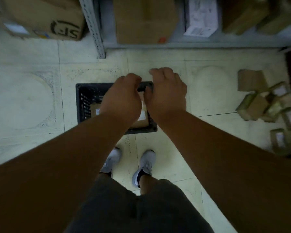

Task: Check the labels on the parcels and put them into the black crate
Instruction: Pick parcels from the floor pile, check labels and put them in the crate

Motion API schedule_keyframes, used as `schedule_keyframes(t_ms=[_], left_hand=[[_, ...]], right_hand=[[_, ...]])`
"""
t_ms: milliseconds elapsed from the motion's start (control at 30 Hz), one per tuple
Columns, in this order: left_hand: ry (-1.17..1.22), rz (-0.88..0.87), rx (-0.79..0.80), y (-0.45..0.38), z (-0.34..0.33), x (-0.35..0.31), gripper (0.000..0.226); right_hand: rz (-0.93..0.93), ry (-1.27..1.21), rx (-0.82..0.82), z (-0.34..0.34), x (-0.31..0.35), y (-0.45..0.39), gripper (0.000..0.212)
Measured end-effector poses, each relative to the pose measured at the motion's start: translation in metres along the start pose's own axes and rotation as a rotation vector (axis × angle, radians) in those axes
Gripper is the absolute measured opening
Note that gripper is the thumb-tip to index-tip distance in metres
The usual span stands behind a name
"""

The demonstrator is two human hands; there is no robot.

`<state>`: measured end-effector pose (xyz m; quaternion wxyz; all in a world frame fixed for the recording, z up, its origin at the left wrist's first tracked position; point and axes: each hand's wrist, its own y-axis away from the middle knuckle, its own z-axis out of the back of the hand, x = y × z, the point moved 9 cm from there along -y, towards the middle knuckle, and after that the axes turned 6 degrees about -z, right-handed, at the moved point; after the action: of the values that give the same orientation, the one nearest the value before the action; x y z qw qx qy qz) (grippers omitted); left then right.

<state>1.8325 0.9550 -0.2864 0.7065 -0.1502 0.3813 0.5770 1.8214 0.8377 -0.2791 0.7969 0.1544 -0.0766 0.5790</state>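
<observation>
Black crate (84, 100) at frame centre, holding labelled parcels (142, 121), directly beneath both hands. Left hand (123, 100) and right hand (166, 93) side by side above it, fingers loosely curled, nothing held. More parcels (259, 101) heaped at right edge.

Both hands, left hand (123, 96) and right hand (166, 93), cover most of the black crate (84, 101) interior; parcels (141, 121) inside show only as slivers, labels unreadable; boxes (262, 103) right of crate blurred, partly cut by edge.
</observation>
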Motion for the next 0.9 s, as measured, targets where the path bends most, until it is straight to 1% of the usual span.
schedule_keyframes(t_ms=[67,200,267,333,467,533,633,900], left_hand=[[0.015,-0.092,-0.032,0.019,0.033,-0.055,0.039],[0.025,-0.309,-0.011,0.051,0.068,-0.16,0.038],[0.03,-0.45,0.016,0.068,0.08,-0.213,0.037],[0.007,-0.586,0.012,0.081,0.092,-0.263,0.036],[-0.034,-0.781,-0.017,0.1,0.094,-0.35,0.034],[-0.036,-0.833,0.023,0.108,0.074,-0.388,0.033],[0.0,-0.878,0.098,0.12,0.024,-0.44,0.031],[0.069,-0.911,0.246,0.148,-0.158,-0.548,0.032]], right_hand=[[-0.003,-0.055,-0.111,0.071,0.006,0.022,0.048],[-0.14,-0.176,-0.361,0.19,-0.01,0.069,0.049],[-0.184,-0.23,-0.468,0.237,-0.025,0.096,0.05],[-0.199,-0.251,-0.57,0.277,-0.041,0.117,0.05],[-0.274,-0.322,-0.711,0.336,-0.085,0.153,0.052],[-0.316,-0.321,-0.75,0.359,-0.113,0.17,0.052],[-0.383,-0.309,-0.795,0.388,-0.175,0.197,0.053],[-0.633,-0.286,-0.8,0.423,-0.382,0.271,0.055]])
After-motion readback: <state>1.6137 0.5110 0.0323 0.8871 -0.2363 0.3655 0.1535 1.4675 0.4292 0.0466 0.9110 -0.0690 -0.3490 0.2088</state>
